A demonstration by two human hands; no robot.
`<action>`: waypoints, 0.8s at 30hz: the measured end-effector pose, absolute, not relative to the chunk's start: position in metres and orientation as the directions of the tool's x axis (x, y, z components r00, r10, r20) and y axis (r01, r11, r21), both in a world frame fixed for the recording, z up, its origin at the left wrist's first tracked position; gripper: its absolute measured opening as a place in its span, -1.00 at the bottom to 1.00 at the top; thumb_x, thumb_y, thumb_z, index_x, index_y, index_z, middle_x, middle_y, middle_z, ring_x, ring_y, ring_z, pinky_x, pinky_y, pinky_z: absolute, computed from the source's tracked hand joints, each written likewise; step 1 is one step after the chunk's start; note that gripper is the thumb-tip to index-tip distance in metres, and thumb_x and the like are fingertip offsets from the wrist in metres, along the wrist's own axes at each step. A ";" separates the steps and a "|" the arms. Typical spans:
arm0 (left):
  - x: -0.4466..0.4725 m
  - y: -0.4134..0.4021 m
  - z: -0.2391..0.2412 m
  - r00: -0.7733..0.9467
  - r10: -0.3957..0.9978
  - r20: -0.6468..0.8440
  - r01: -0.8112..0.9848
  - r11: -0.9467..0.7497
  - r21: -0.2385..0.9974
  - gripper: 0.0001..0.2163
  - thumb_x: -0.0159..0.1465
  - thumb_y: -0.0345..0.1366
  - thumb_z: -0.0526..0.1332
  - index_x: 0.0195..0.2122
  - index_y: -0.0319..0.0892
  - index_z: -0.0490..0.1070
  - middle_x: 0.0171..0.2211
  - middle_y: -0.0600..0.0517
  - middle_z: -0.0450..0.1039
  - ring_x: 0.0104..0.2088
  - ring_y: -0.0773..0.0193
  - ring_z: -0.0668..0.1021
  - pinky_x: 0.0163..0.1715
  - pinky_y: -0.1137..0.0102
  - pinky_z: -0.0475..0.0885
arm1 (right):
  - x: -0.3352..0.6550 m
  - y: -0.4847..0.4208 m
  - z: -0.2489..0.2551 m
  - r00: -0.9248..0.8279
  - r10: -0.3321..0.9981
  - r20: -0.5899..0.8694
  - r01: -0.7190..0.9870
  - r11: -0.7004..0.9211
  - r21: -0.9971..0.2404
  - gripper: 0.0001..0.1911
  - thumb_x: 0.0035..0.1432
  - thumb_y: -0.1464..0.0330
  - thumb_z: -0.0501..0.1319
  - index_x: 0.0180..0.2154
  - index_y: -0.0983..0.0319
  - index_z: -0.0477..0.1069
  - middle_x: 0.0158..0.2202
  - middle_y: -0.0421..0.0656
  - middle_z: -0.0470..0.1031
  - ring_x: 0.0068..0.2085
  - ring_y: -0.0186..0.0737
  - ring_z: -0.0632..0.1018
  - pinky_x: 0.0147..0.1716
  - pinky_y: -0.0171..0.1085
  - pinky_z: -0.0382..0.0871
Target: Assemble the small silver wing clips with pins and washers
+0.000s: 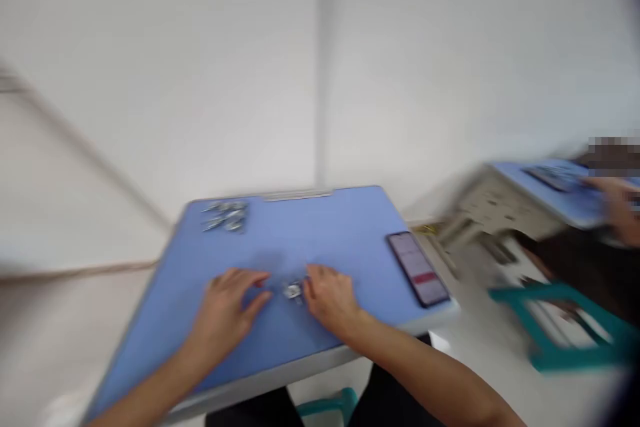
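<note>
My left hand (227, 303) is over the blue desk (280, 240), its thumb and fingers apart with nothing between them. To its right, a small shiny metal part (293, 290) shows at the fingertips of my right hand (330, 295). That hand is closed, and its thumb and index finger seem to pinch the part's right end. Blur hides what kind of part it is. A gap separates my left fingertips from the metal part.
Several small metal pieces (225, 215) lie in a group at the desk's far left. A phone (419, 269) with a lit screen rests along the right edge. Further right, another person's arm (617, 207) reaches over a second blue desk, near a teal stool (565, 327).
</note>
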State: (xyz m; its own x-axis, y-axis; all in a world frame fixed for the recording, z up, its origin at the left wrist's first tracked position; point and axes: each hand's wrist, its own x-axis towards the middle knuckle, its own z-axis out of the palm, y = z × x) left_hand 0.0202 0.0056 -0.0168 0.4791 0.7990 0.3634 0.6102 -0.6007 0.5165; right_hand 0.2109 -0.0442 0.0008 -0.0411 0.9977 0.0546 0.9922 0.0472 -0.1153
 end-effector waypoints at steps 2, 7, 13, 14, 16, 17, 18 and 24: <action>-0.004 -0.014 -0.008 0.399 0.878 0.263 0.717 -0.478 0.508 -0.73 0.22 -0.20 0.27 -0.04 -0.04 0.43 -0.25 0.02 0.54 -0.18 0.09 0.53 -0.14 0.16 0.42 | 0.189 -0.031 -0.004 -0.097 0.995 0.029 0.983 0.101 -0.152 -0.79 0.33 0.32 0.10 -0.08 0.27 0.39 -0.29 -0.10 0.56 -0.32 -0.21 0.58 -0.40 -0.30 0.37; 0.025 -0.017 -0.008 0.341 0.922 0.186 0.721 -0.383 0.577 -0.62 0.18 -0.36 0.27 0.04 -0.09 0.35 -0.19 0.01 0.52 -0.10 0.07 0.50 -0.02 0.09 0.32 | 0.185 -0.034 0.001 -0.144 0.989 0.027 0.977 0.146 -0.153 -0.84 0.33 0.34 0.05 -0.18 0.23 0.37 -0.31 -0.12 0.59 -0.34 -0.20 0.60 -0.49 -0.30 0.16; 0.025 0.013 -0.011 0.487 0.858 0.165 0.623 -0.474 0.623 -0.61 0.21 -0.50 0.16 0.06 -0.07 0.33 -0.15 0.02 0.53 -0.06 0.11 0.47 -0.05 0.14 0.31 | 0.201 -0.041 0.006 -0.115 0.993 0.017 0.950 0.115 -0.290 -0.84 0.27 0.37 0.11 -0.14 0.19 0.40 -0.25 -0.15 0.59 -0.29 -0.18 0.59 -0.43 -0.30 0.22; 0.022 0.017 -0.011 0.507 0.847 0.160 0.607 -0.483 0.631 -0.60 0.23 -0.52 0.13 0.08 -0.07 0.32 -0.13 0.02 0.54 -0.04 0.12 0.46 -0.03 0.14 0.30 | 0.207 -0.040 0.008 -0.111 0.994 0.016 0.935 0.110 -0.337 -0.81 0.27 0.38 0.11 -0.11 0.17 0.41 -0.23 -0.16 0.58 -0.29 -0.20 0.59 -0.40 -0.30 0.24; 0.017 0.023 -0.011 0.532 0.832 0.156 0.584 -0.494 0.644 -0.56 0.23 -0.54 0.09 0.12 -0.08 0.28 -0.10 0.02 0.54 0.00 0.12 0.44 0.01 0.13 0.28 | 0.221 -0.037 0.014 -0.098 0.995 0.022 0.895 0.098 -0.435 -0.78 0.27 0.39 0.10 -0.09 0.13 0.45 -0.22 -0.19 0.56 -0.31 -0.24 0.57 -0.36 -0.31 0.26; 0.015 0.024 -0.010 0.540 0.827 0.158 0.576 -0.500 0.647 -0.54 0.22 -0.54 0.09 0.13 -0.08 0.27 -0.08 0.01 0.53 0.02 0.11 0.42 0.03 0.12 0.27 | 0.228 -0.036 0.019 -0.086 0.996 0.033 0.876 0.091 -0.474 -0.78 0.28 0.38 0.10 -0.10 0.13 0.46 -0.23 -0.19 0.55 -0.32 -0.26 0.55 -0.36 -0.31 0.27; 0.014 0.025 -0.010 0.546 0.822 0.161 0.570 -0.506 0.647 -0.54 0.21 -0.52 0.11 0.14 -0.07 0.28 -0.06 0.00 0.51 0.03 0.10 0.41 0.04 0.11 0.26 | 0.234 -0.034 0.023 -0.074 0.996 0.048 0.860 0.088 -0.504 -0.79 0.28 0.36 0.10 -0.12 0.13 0.47 -0.25 -0.19 0.54 -0.34 -0.27 0.54 -0.37 -0.32 0.27; 0.016 0.024 -0.011 0.533 0.827 0.182 0.576 -0.512 0.637 -0.69 0.15 -0.37 0.31 -0.06 -0.08 0.41 -0.09 0.00 0.49 0.02 0.06 0.39 0.01 0.14 0.24 | 0.247 -0.021 0.050 -0.274 0.948 0.160 0.841 0.317 -0.439 -0.83 0.28 0.38 0.13 -0.19 0.13 0.49 -0.27 -0.20 0.49 -0.34 -0.32 0.47 -0.42 -0.34 0.19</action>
State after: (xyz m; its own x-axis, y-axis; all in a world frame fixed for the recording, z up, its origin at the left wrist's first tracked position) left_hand 0.0163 0.0240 -0.0108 0.5327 0.8265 0.1820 0.5763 -0.5117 0.6372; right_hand 0.2472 -0.0207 0.0497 -0.2738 0.9484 0.1597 0.8410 0.3166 -0.4388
